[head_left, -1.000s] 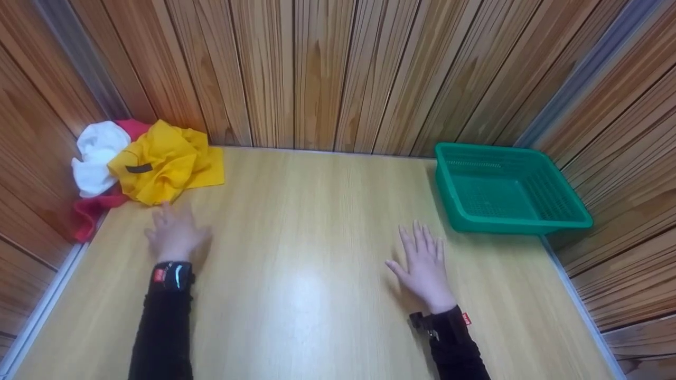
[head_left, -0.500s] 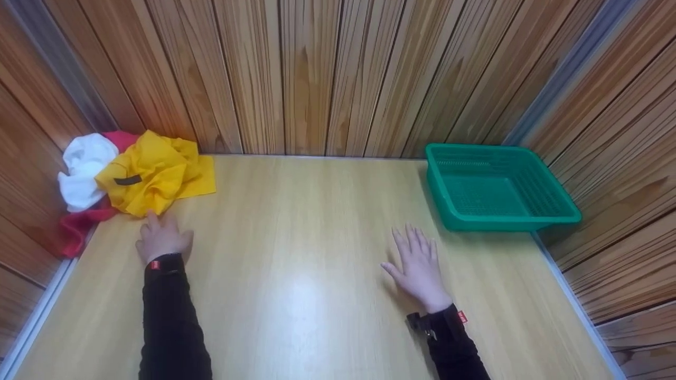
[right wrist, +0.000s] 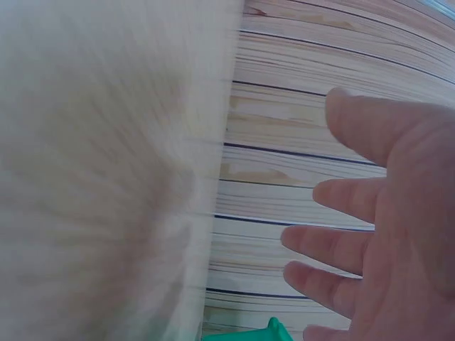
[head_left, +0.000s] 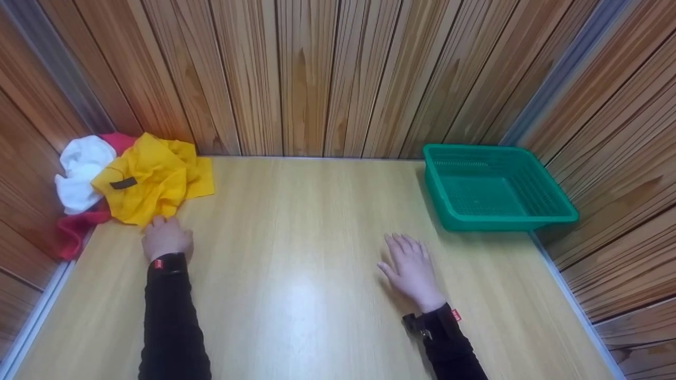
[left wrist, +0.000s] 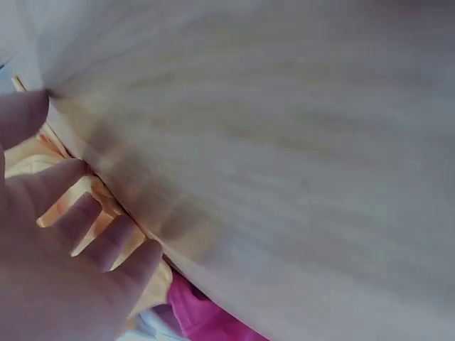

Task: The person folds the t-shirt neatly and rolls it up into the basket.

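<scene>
A crumpled yellow cloth (head_left: 153, 177) with a dark label lies at the back left in the head view. My left hand (head_left: 167, 238) is at its front edge, fingertips at the fabric; whether they touch it I cannot tell. In the left wrist view, the thumb and fingers of the left hand (left wrist: 67, 263) are apart, slightly bent, with nothing between them. My right hand (head_left: 412, 272) hovers over the table, left of and in front of a green plastic basket (head_left: 528, 219). Its fingers look relaxed and hold nothing in the right wrist view.
Beside the yellow cloth, a white cloth (head_left: 79, 174) and a red-pink cloth (head_left: 76, 232) are heaped against the left wall. Wood-panelled walls (head_left: 301, 79) enclose the light wooden table (head_left: 296, 227) at the back and both sides. The basket stands by the right wall.
The view has tilted slightly. My left hand's spread fingers have drawn together and bent at the yellow cloth's front edge. The right hand's fingers have relaxed a little; the basket stays put.
</scene>
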{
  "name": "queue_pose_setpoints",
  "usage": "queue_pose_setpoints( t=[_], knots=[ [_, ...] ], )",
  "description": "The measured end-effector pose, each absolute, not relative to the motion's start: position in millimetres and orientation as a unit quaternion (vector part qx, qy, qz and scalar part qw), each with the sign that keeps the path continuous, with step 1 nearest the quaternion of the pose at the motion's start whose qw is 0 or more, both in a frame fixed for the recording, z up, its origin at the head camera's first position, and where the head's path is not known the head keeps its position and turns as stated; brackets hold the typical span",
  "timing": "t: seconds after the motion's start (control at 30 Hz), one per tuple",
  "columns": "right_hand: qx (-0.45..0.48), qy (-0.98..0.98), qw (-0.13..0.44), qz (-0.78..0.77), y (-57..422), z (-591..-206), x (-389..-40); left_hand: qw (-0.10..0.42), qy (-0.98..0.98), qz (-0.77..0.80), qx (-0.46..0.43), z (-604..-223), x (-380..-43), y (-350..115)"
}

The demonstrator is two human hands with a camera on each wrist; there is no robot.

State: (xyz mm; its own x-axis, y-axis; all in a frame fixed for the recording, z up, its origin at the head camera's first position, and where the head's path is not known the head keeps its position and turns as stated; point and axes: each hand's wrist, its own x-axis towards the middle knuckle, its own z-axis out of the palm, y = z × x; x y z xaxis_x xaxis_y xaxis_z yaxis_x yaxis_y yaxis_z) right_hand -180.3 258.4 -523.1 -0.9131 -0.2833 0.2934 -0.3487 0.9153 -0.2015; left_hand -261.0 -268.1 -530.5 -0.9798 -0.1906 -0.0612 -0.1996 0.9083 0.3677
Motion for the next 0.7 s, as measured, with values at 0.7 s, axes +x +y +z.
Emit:
queue_pose_setpoints(
  t=[0.7],
  knots=[
    [0.206, -0.961, 0.115, 0.146, 214, -513, -209, 0.018, 0.979, 0.195, -0.061, -518, -251, -241]
  ],
)
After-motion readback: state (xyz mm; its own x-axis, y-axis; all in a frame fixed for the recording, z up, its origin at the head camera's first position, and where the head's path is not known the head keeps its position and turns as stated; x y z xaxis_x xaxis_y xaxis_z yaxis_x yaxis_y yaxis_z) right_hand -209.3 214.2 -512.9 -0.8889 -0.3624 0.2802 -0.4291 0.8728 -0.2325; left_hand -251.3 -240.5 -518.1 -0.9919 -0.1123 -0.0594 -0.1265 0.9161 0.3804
